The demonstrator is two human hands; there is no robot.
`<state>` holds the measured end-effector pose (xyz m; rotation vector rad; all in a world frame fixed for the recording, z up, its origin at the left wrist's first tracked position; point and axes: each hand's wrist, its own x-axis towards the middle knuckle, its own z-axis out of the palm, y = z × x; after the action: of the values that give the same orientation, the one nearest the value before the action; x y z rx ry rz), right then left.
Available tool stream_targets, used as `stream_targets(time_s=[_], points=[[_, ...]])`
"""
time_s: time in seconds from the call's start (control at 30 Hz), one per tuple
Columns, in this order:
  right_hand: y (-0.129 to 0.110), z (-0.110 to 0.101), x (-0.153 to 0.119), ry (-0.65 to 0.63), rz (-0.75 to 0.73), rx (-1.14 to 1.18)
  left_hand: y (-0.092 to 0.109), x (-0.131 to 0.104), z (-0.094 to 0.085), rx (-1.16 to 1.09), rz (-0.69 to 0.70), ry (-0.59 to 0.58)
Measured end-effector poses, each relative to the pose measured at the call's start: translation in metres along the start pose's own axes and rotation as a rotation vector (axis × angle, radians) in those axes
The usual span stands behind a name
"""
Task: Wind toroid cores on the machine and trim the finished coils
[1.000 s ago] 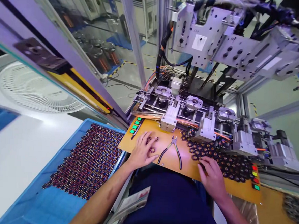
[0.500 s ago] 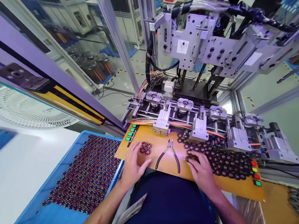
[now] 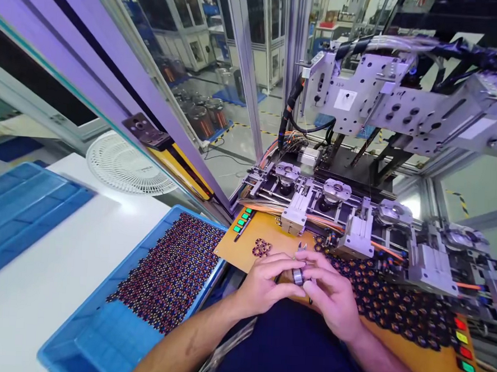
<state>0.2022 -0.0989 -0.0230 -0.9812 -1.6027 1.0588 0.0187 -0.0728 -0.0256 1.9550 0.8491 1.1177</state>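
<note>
Grip of L hand [image 3: 259, 283] & R hand [image 3: 336, 298] closed on grey ring [image 3: 297, 276], blue bin [image 3: 115, 332] part-full w/ dark multicol. pcs [image 3: 173, 271]

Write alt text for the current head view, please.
A person's left hand and right hand hold a small ring at an orange board. Dark rings cover its right, near a metal machine; a blue tray stands left.

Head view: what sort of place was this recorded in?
Most likely a factory floor, at a workstation for small parts: a machine with a row of metal fixtures, a blue tray holding many small ring-shaped parts, and coloured buttons on the orange board.
</note>
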Motion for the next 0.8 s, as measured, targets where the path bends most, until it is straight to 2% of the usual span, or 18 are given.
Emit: stream_targets(time_s=[0.1, 0.2, 0.27, 0.37, 0.43, 0.5, 0.6, 0.7, 0.8], points=[[-0.001, -0.001, 0.009, -0.089, 0.067, 0.072, -0.005, -0.004, -0.001, 0.059, 0.019, 0.042], [-0.011, -0.012, 0.030, -0.188, 0.057, -0.022, -0.018, -0.011, -0.007, 0.146, 0.020, 0.111], [-0.020, -0.024, 0.056, -0.220, -0.033, -0.176, -0.035, -0.019, -0.013, 0.225, -0.020, 0.184], [-0.022, -0.040, 0.117, -0.207, -0.250, -0.507, -0.070, -0.034, -0.018, 0.339, -0.115, 0.289], [-0.009, -0.044, 0.165, -0.186, -0.342, -0.649, -0.094, -0.044, -0.015, 0.391, -0.160, 0.332], [0.012, -0.044, 0.211, -0.175, -0.349, -0.700, -0.113, -0.051, -0.009, 0.426, -0.186, 0.368], [0.044, -0.039, 0.258, -0.195, -0.355, -0.753, -0.130, -0.058, 0.000, 0.455, -0.196, 0.421], [0.063, -0.038, 0.277, -0.235, -0.376, -0.793, -0.137, -0.060, 0.004, 0.461, -0.195, 0.452], [0.069, -0.040, 0.278, -0.282, -0.391, -0.820, -0.139, -0.061, 0.004, 0.454, -0.201, 0.452]])
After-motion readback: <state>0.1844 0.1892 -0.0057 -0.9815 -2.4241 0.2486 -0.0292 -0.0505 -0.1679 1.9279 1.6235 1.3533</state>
